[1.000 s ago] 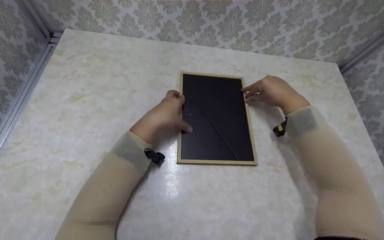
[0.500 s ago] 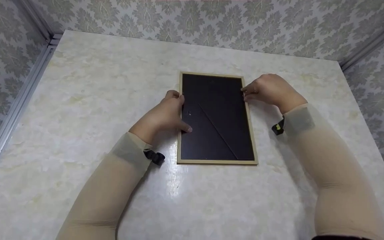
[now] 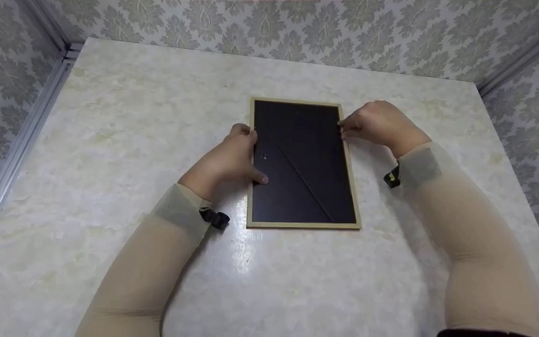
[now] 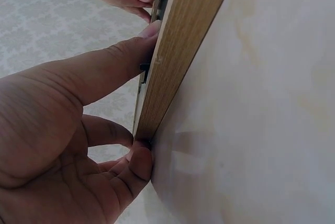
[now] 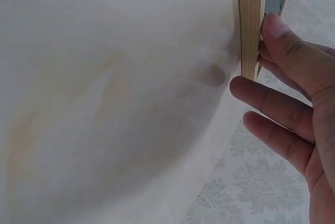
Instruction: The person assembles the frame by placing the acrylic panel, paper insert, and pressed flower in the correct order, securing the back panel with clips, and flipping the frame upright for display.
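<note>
Head view: picture frame on marbled tabletop, black backing panel up. Left hand grips its 9 o'clock edge, thumb over panel; right hand pinches the rim near 2. Step looks like working the back's fastenings; next likely needs left steady, right fingertips precise. Damask wallpaper at 12, metal rail along 9.

Left wrist: thumb and fingers straddle the wood, barely parted; dark tab at 6 from thumb tip.

Right wrist: thumb and index nearly together on rim, two other fingers extended; tabletop shadowed.
</note>
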`<action>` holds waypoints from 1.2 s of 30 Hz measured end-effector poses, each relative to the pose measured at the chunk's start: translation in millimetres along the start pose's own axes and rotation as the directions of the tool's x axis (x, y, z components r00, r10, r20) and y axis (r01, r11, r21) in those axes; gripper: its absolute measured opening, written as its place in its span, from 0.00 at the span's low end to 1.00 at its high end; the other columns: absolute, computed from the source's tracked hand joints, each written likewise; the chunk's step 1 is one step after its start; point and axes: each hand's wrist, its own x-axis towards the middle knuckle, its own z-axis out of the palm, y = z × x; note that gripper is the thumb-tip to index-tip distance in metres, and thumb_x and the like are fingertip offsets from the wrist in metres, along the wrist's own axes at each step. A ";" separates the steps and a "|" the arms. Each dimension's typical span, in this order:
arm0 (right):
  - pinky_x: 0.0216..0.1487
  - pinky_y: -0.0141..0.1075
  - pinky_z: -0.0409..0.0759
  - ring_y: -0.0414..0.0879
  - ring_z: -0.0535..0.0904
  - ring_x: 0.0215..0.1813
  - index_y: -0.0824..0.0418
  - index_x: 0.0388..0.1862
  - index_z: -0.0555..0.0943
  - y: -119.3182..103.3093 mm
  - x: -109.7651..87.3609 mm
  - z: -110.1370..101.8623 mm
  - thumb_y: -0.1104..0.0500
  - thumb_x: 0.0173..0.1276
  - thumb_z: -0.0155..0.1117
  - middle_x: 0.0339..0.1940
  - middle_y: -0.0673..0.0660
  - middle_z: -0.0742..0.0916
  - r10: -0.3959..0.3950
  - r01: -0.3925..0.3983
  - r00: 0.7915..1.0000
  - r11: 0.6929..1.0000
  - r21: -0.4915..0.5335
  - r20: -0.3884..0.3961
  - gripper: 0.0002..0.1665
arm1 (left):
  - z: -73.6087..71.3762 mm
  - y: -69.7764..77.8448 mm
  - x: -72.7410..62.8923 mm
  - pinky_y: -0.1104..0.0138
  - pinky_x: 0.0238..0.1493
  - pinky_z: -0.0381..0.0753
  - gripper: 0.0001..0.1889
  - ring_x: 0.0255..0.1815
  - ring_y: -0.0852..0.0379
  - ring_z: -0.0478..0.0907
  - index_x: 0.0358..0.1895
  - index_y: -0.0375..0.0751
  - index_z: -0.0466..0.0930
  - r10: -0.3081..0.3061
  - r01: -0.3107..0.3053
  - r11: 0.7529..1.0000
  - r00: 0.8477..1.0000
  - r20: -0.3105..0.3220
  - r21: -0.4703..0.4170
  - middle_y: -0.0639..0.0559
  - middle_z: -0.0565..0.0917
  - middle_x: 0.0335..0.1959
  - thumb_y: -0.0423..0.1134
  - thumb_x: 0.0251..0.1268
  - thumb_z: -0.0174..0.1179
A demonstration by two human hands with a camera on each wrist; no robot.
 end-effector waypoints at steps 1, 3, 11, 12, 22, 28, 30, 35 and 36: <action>0.55 0.58 0.94 0.59 0.97 0.49 0.60 0.55 0.97 -1.1 0.8 -1.3 0.56 0.72 0.83 0.51 0.59 0.98 0.003 -0.003 1.000 1.000 -0.011 0.013 0.16 | 0.0 0.0 0.0 0.50 0.90 0.71 0.63 0.92 0.35 0.58 0.90 0.28 0.57 0.002 -0.002 1.000 1.000 0.001 0.003 0.30 0.49 0.92 0.48 0.59 0.89; 0.55 0.59 0.93 0.59 0.96 0.49 0.60 0.56 0.96 -3.3 2.8 -3.6 0.57 0.73 0.82 0.51 0.59 0.98 0.005 -0.004 0.999 0.999 -0.036 0.045 0.16 | 0.0 0.7 -0.6 0.50 0.90 0.71 0.63 0.92 0.35 0.58 0.90 0.28 0.57 0.009 -0.009 1.000 1.000 -0.001 0.010 0.30 0.50 0.92 0.48 0.59 0.88; 0.58 0.59 0.93 0.60 0.96 0.51 0.61 0.61 0.95 -5.8 3.7 -8.3 0.57 0.77 0.79 0.55 0.60 0.97 0.044 -0.041 0.993 0.999 -0.028 0.110 0.17 | -0.2 3.6 -1.5 0.51 0.91 0.69 0.64 0.92 0.35 0.59 0.89 0.27 0.58 0.002 -0.001 1.000 1.000 -0.024 0.013 0.29 0.51 0.92 0.48 0.57 0.89; 0.59 0.58 0.93 0.60 0.96 0.52 0.60 0.62 0.94 -5.4 1.3 -6.7 0.57 0.78 0.78 0.57 0.60 0.97 0.067 -0.067 0.992 0.998 0.000 0.106 0.17 | -0.6 3.9 -1.2 0.51 0.91 0.69 0.64 0.92 0.35 0.60 0.89 0.27 0.58 0.001 -0.001 1.000 1.000 -0.024 0.014 0.29 0.51 0.92 0.48 0.56 0.89; 0.85 0.63 0.76 0.65 0.79 0.83 0.57 0.80 0.82 -33.1 -56.8 20.7 0.56 0.87 0.68 0.86 0.58 0.80 0.280 -0.305 0.951 0.921 0.243 0.133 0.27 | -16.8 -11.9 0.4 0.47 0.90 0.70 0.41 0.87 0.34 0.70 0.81 0.26 0.73 0.028 -0.032 0.996 0.998 -0.049 -0.083 0.29 0.72 0.85 0.40 0.71 0.78; 0.89 0.64 0.71 0.64 0.74 0.87 0.58 0.83 0.79 -56.3 -94.7 42.7 0.53 0.88 0.67 0.88 0.58 0.78 0.309 -0.334 0.943 0.881 0.336 0.126 0.30 | -25.8 -21.2 -9.8 0.46 0.76 0.85 0.22 0.70 0.39 0.88 0.68 0.35 0.89 0.007 -0.006 0.992 1.000 0.008 -0.126 0.38 0.90 0.69 0.35 0.73 0.74; 0.89 0.63 0.70 0.63 0.74 0.88 0.57 0.84 0.78 -57.5 -101.5 48.4 0.53 0.87 0.68 0.87 0.58 0.78 0.324 -0.333 0.942 0.865 0.375 0.089 0.31 | -25.7 -21.3 -12.7 0.49 0.68 0.89 0.17 0.61 0.43 0.91 0.61 0.37 0.94 0.025 -0.021 0.992 0.999 0.031 -0.122 0.40 0.94 0.63 0.34 0.71 0.76; 0.89 0.62 0.71 0.60 0.74 0.88 0.54 0.79 0.83 -51.3 -107.2 54.5 0.50 0.85 0.72 0.86 0.55 0.81 0.358 -0.327 0.933 0.803 0.499 0.036 0.28 | -25.0 -17.7 -17.2 0.63 0.49 0.88 0.07 0.41 0.56 0.90 0.44 0.44 1.00 0.111 -0.107 0.992 0.993 0.047 -0.073 0.47 0.98 0.46 0.32 0.66 0.78; 0.90 0.61 0.70 0.59 0.74 0.88 0.54 0.78 0.84 -49.8 -107.9 55.1 0.49 0.85 0.72 0.85 0.54 0.81 0.358 -0.326 0.933 0.793 0.515 0.040 0.28 | -24.9 -16.8 -17.5 0.65 0.46 0.87 0.06 0.39 0.58 0.88 0.42 0.45 1.00 0.126 -0.123 0.991 0.991 0.051 -0.061 0.48 0.98 0.44 0.32 0.65 0.79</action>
